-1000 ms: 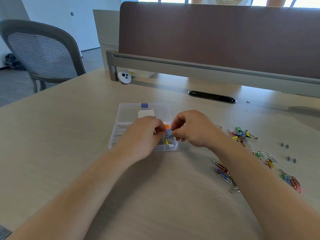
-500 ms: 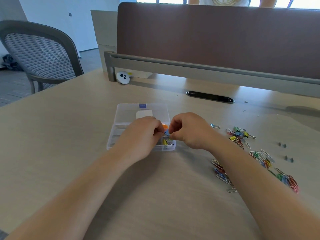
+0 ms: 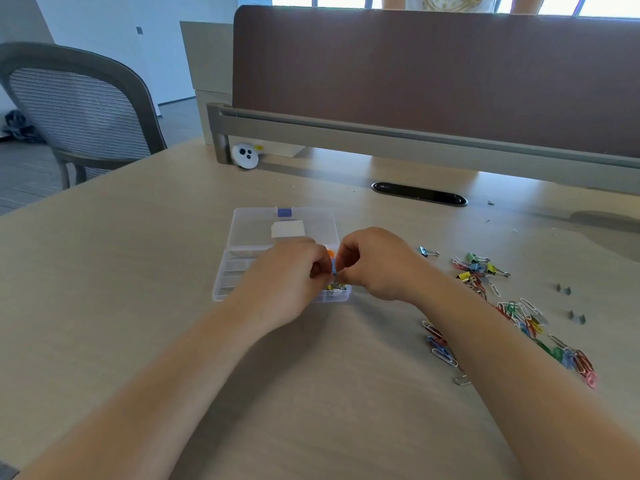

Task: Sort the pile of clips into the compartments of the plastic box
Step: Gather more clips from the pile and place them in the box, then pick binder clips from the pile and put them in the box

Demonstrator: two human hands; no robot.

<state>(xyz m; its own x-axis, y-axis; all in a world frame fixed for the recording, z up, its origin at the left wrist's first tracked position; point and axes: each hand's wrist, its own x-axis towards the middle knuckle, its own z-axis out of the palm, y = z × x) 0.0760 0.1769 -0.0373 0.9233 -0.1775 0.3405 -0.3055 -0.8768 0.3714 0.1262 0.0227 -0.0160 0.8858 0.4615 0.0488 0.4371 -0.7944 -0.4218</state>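
The plastic box (image 3: 229, 271) lay open on the counter (image 3: 138, 306), lid flat behind it. Only the near right compartment showed a few sorted clips (image 3: 336, 287); the left compartments looked bare. Over that right side the left hand (image 3: 291, 275) and right hand (image 3: 375, 265) met with curled fingers, both pinching what seemed to be a small blue clip (image 3: 334, 270). Most of the work appeared to remain: binder clips (image 3: 479, 268) and scattered paper clips (image 3: 519, 313) lay unsorted to the right, well apart from the box, with one lone binder clip (image 3: 428, 252) nearer. Compared with a second ago, the hands had stayed over the same compartment, and that lone clip was no longer half hidden behind the right hand.
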